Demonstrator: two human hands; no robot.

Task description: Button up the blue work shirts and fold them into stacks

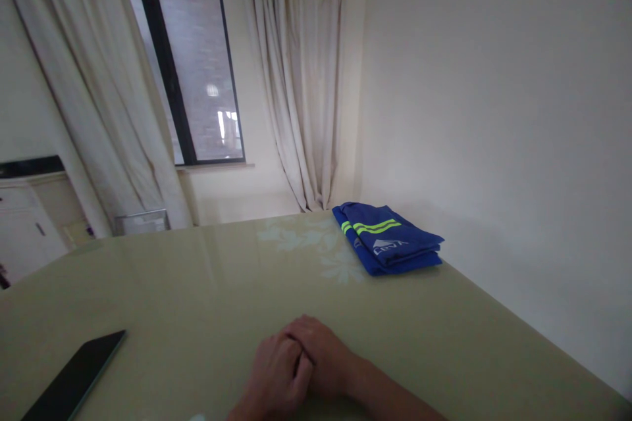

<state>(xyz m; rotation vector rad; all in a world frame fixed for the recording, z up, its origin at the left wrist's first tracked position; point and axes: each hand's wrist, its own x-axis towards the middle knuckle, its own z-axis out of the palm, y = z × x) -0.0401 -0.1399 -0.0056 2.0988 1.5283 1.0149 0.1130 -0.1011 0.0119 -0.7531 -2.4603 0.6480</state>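
Note:
My left hand (277,371) and my right hand (323,352) are clasped together low in the view, over the near part of a greenish table (187,302). Both are closed, the fingers folded against each other, and no object shows between them. Farther back, near the table's right edge, lies a folded blue cloth (390,240) with yellow-green stripes and pale lettering. A dark flat device (76,378), like a tablet or phone, lies at the lower left, apart from my hands.
A plain wall (494,112) runs along the table's right side. Beyond the far edge are a dark-framed window (197,66), pale curtains (301,79) and a framed item (142,222). A white cabinet (24,230) stands at the far left.

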